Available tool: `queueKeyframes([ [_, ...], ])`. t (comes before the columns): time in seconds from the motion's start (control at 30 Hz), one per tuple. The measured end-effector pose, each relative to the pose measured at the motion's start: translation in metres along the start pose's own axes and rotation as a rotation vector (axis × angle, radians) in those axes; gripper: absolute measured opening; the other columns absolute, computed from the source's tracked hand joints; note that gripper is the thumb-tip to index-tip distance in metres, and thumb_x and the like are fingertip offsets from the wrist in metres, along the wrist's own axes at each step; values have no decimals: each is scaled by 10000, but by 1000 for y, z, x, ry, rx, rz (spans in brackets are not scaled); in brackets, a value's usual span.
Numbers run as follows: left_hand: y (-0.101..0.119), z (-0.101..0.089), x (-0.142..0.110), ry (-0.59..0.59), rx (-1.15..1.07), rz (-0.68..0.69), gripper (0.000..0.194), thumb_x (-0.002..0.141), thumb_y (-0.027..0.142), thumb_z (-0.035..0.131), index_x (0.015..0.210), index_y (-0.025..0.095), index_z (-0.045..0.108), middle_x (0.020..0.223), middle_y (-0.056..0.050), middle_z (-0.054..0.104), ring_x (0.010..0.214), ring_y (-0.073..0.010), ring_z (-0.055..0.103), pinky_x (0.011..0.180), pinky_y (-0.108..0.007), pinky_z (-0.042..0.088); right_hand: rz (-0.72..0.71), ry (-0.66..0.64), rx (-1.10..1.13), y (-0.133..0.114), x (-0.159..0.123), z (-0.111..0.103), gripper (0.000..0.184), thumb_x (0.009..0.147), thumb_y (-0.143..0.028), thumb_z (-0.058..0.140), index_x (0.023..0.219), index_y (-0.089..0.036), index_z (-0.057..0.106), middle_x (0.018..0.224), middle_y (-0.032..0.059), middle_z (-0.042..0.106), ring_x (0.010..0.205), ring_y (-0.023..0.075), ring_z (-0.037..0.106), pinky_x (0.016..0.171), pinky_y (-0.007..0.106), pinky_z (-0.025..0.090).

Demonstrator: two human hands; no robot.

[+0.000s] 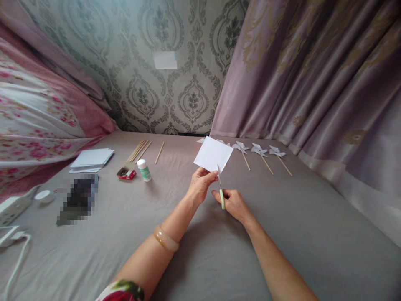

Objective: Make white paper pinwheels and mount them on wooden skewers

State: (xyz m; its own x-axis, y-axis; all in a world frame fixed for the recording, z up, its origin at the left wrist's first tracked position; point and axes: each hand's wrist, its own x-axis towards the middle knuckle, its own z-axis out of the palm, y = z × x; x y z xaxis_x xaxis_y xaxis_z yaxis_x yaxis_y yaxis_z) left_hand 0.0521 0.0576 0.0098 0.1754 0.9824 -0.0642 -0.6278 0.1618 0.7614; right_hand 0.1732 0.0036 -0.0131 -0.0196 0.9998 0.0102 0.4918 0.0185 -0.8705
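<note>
My left hand [200, 184] pinches the lower corner of a white square of paper [213, 154], held up above the grey bed sheet [282, 225]. My right hand [233, 204] is closed round the green handles of a pair of scissors [220, 188]. The blades point up and meet the paper's lower edge. A pale bangle [165, 239] sits on my left wrist.
Three finished paper pinwheels on sticks [260, 152] lie at the back right by the curtain. Loose wooden sticks [140, 149], a glue bottle [144, 170], a small red box [126, 172] and a stack of white paper [91, 160] lie to the left. A power strip [12, 208] sits at the far left.
</note>
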Motion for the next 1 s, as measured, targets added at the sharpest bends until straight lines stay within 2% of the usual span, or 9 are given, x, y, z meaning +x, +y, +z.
queueKeyframes([
  [0.33, -5, 0, -3, -45, -1, -20, 353, 489, 196, 863, 789, 149, 683, 750, -5, 664, 656, -102, 571, 653, -255, 437, -10, 23, 14, -4, -1, -4, 475, 729, -581, 580, 509, -190, 423, 535, -40, 309, 549, 106, 306, 509, 264, 247],
  [1.0, -4, 1, -3, -23, 5, -21, 366, 477, 214, 868, 775, 146, 665, 734, -4, 650, 627, -99, 564, 650, -269, 436, -31, 71, -40, -5, 0, -3, 518, 736, -631, 538, 493, -184, 437, 526, -30, 285, 543, 110, 302, 499, 265, 248],
])
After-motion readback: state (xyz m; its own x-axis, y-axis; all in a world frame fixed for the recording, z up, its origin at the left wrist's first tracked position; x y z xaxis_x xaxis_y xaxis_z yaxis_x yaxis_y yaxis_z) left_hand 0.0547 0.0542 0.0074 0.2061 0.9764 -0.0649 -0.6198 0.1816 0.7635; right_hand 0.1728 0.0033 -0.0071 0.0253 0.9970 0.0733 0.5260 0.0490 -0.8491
